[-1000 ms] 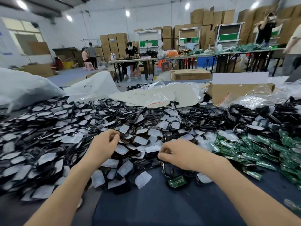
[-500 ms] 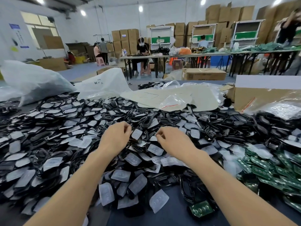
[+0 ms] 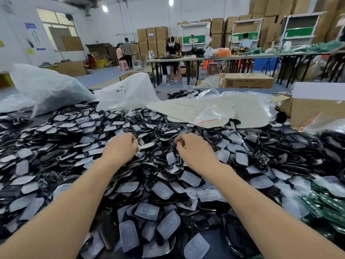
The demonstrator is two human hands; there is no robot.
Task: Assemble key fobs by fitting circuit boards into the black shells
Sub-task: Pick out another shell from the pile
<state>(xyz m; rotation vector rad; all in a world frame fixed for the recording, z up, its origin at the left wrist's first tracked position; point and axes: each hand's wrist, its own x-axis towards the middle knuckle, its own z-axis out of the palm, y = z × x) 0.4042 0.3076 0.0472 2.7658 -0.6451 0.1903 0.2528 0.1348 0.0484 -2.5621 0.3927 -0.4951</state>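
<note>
A deep heap of black shells [image 3: 61, 157], many with translucent button pads [image 3: 162, 189], covers the table. Green circuit boards [image 3: 328, 206] lie in a pile at the near right. My left hand [image 3: 119, 148] reaches into the middle of the heap with its fingers curled down, and a black shell [image 3: 147, 146] sticks out from under its fingertips. A hand's width to the right, my right hand [image 3: 194, 149] also has curled fingers, thumb and forefinger pinched on a dark shell edge [image 3: 175, 146]. The backs of both hands hide the grips.
White plastic bags [image 3: 46, 86] lie at the back left, and a beige sheet [image 3: 214, 109] with clear bags at the back middle. A cardboard box [image 3: 317, 111] stands at the back right. Other people work at long tables [image 3: 233, 57] beyond.
Both hands have moved away from me, up the heap toward its middle. The view has tilted up, and the circuit board near the front edge is out of sight.
</note>
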